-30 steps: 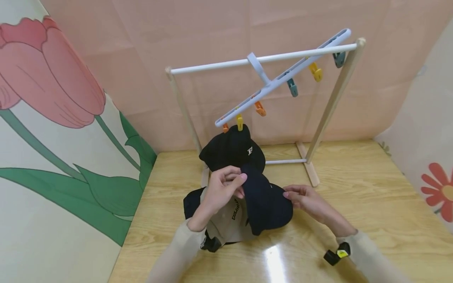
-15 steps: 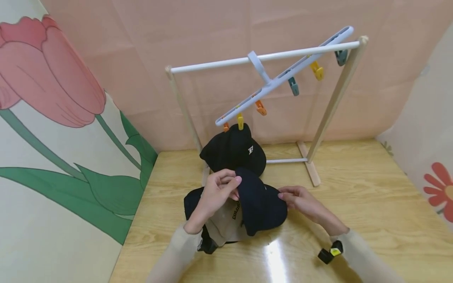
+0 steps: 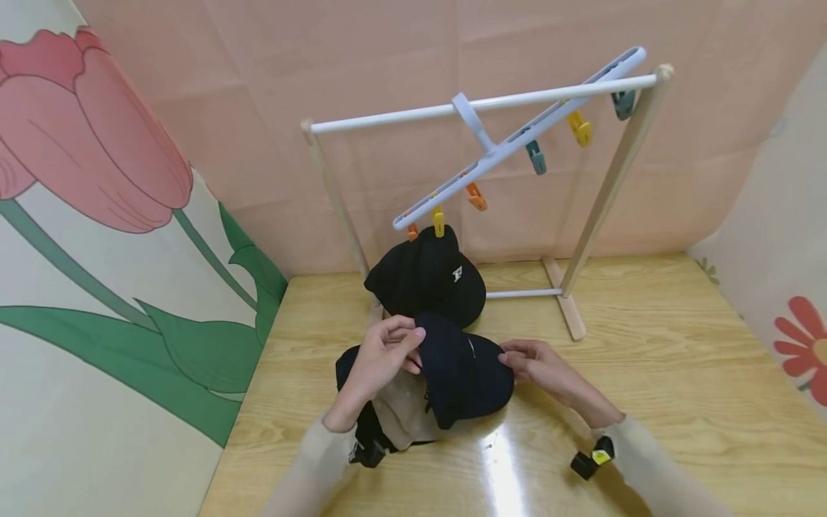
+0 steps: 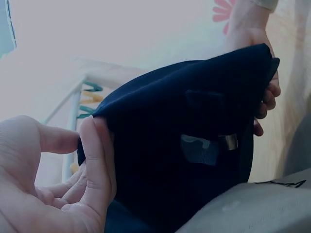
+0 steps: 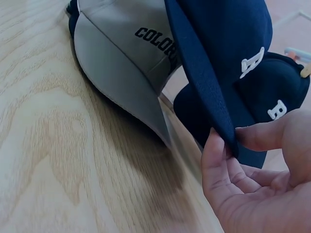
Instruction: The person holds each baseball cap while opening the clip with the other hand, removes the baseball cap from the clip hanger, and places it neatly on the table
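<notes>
A navy baseball cap [image 3: 459, 377] is held between both hands above the table. My left hand [image 3: 386, 352] pinches its back edge between thumb and fingers; the left wrist view looks into the hollow of the cap [image 4: 170, 160]. At the brim, my right hand [image 3: 549, 373] pinches the edge, as the right wrist view shows with the thumb on one side of the brim [image 5: 209, 87]. Beneath it lies a beige cap [image 5: 121, 53] with dark lettering, partly covered. Behind hangs a black cap [image 3: 433, 276] with a white letter, clipped by yellow and orange clips.
A pale blue clip hanger [image 3: 510, 143] hangs slanted from the white bar [image 3: 400, 117] of a wooden stand. Several clips on it hold nothing, among them an orange clip [image 3: 476, 196] and a teal clip [image 3: 535, 157]. The wooden table [image 3: 652, 359] extends to the right.
Both hands have shifted left and slightly down with the navy cap, which now covers more of the beige cap. The hanger and the black cap look the same.
</notes>
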`<state>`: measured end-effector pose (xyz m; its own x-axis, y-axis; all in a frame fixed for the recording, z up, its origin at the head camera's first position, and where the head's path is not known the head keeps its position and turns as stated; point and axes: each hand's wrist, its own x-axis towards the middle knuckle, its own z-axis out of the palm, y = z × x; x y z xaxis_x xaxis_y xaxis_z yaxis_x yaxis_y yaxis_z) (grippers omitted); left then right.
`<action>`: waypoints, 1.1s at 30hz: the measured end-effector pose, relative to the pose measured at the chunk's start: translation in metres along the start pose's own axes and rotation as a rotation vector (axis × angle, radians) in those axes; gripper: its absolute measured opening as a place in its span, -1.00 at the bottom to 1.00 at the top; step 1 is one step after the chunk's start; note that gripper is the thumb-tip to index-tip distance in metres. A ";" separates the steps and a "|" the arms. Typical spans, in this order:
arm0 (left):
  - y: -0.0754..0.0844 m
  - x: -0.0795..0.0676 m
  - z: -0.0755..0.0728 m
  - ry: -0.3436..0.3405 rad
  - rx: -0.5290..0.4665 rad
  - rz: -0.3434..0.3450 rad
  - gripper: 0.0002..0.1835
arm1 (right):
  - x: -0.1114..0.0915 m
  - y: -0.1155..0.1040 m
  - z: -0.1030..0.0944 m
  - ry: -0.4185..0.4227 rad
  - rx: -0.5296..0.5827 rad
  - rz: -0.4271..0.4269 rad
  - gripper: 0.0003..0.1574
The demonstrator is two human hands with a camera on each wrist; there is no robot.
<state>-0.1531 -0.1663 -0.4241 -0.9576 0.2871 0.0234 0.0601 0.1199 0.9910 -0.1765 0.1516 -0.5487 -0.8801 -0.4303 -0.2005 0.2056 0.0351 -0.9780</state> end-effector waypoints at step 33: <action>-0.019 -0.012 -0.027 0.032 0.093 -0.123 -0.74 | 0.017 0.016 0.016 0.107 -0.103 0.023 -0.46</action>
<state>-0.1503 -0.1976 -0.4393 -0.9678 0.2343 -0.0921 -0.0342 0.2401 0.9701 -0.1814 0.1301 -0.5672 -0.9174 -0.3298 -0.2227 0.1861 0.1390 -0.9726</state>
